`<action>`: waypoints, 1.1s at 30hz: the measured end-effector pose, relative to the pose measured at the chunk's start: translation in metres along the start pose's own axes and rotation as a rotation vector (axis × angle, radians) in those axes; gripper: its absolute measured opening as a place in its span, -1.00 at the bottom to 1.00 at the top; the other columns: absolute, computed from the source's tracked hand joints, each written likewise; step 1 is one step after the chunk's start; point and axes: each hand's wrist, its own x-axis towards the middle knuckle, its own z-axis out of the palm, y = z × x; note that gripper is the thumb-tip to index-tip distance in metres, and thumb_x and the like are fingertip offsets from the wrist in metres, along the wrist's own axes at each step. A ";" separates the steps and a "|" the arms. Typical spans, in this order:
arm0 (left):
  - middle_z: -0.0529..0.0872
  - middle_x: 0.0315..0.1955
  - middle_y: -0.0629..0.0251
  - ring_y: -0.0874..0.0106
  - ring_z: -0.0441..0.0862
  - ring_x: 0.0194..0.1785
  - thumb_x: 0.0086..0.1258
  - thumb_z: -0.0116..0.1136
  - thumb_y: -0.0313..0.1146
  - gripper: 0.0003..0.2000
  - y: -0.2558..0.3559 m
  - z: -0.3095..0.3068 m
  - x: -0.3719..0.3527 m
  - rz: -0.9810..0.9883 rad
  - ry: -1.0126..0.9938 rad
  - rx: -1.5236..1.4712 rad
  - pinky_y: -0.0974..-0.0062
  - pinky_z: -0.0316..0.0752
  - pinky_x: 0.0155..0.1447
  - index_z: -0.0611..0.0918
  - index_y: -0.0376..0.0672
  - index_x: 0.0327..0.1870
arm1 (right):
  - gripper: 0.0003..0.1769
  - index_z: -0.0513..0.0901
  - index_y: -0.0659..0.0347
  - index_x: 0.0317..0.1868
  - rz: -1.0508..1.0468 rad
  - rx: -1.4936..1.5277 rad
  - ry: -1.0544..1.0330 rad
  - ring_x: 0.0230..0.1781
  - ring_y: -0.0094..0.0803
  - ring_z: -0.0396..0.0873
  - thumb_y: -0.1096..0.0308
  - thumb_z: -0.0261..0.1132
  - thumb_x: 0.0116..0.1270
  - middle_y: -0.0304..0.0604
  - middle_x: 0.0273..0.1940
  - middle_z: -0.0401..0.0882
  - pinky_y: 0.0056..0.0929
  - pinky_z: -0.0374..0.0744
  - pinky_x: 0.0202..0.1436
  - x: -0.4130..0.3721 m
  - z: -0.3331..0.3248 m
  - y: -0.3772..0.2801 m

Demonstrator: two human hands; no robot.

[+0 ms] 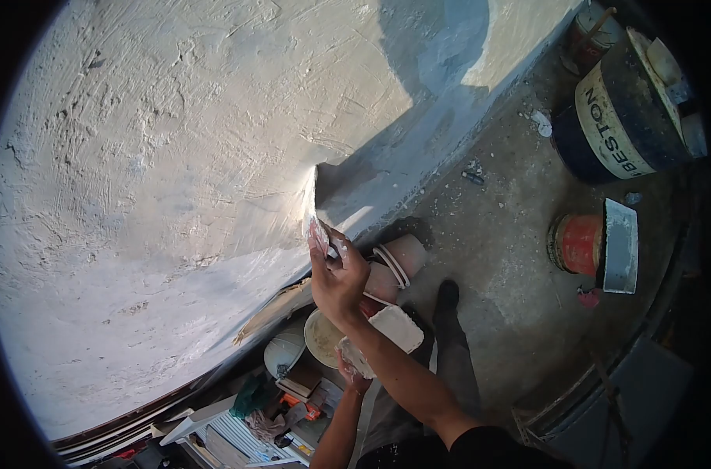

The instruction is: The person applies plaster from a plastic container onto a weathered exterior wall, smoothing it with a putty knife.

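My right hand (pixel 341 283) is closed around a putty knife (pixel 315 215), its blade pressed against the rough plastered wall (pixel 176 156). Whitish smears mark the fingers and the handle. Lower down, my left hand (pixel 354 377) grips a plaster-coated board or pan (pixel 394 328) from beneath, with pale plaster on it. My right forearm crosses in front and hides part of it. Beside the board stands a round bucket (pixel 322 338) with pale contents.
Pinkish pots (pixel 402 262) sit at the wall's foot. Across the floor (pixel 504 258) stand a red bucket (pixel 580 244) with a grey sheet (pixel 621 246), and a large dark drum (pixel 621 109) marked BESTON. A cluttered rack (pixel 238 438) is at the lower left.
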 end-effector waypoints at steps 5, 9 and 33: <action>0.53 0.18 0.21 0.20 0.49 0.22 0.44 -0.29 0.24 -0.37 0.000 0.033 -0.003 0.030 0.114 0.107 0.11 0.35 0.31 0.40 -0.07 0.29 | -0.75 0.55 0.46 -0.01 0.059 -0.041 0.033 -0.13 -0.45 0.61 0.57 0.23 0.31 -0.02 -0.15 0.64 -0.49 0.60 -0.10 -0.008 -0.035 0.023; 0.47 0.23 0.21 0.13 0.43 0.26 0.37 -0.26 0.31 -0.30 -0.002 0.055 -0.001 -0.044 0.202 0.196 0.04 0.27 0.35 0.36 -0.04 0.34 | -0.82 0.53 0.36 -0.07 0.209 0.125 0.221 -0.15 -0.54 0.57 0.54 0.25 0.33 -0.16 -0.15 0.62 -0.55 0.53 -0.04 0.017 -0.087 0.054; 0.43 0.27 0.18 0.09 0.42 0.28 0.35 -0.27 0.33 -0.26 -0.011 0.057 0.002 -0.085 0.197 0.251 0.00 0.29 0.34 0.31 -0.06 0.37 | -0.82 0.53 0.39 -0.10 0.199 0.145 0.333 -0.16 -0.45 0.59 0.52 0.23 0.31 -0.14 -0.18 0.62 -0.50 0.52 -0.08 0.062 -0.102 0.099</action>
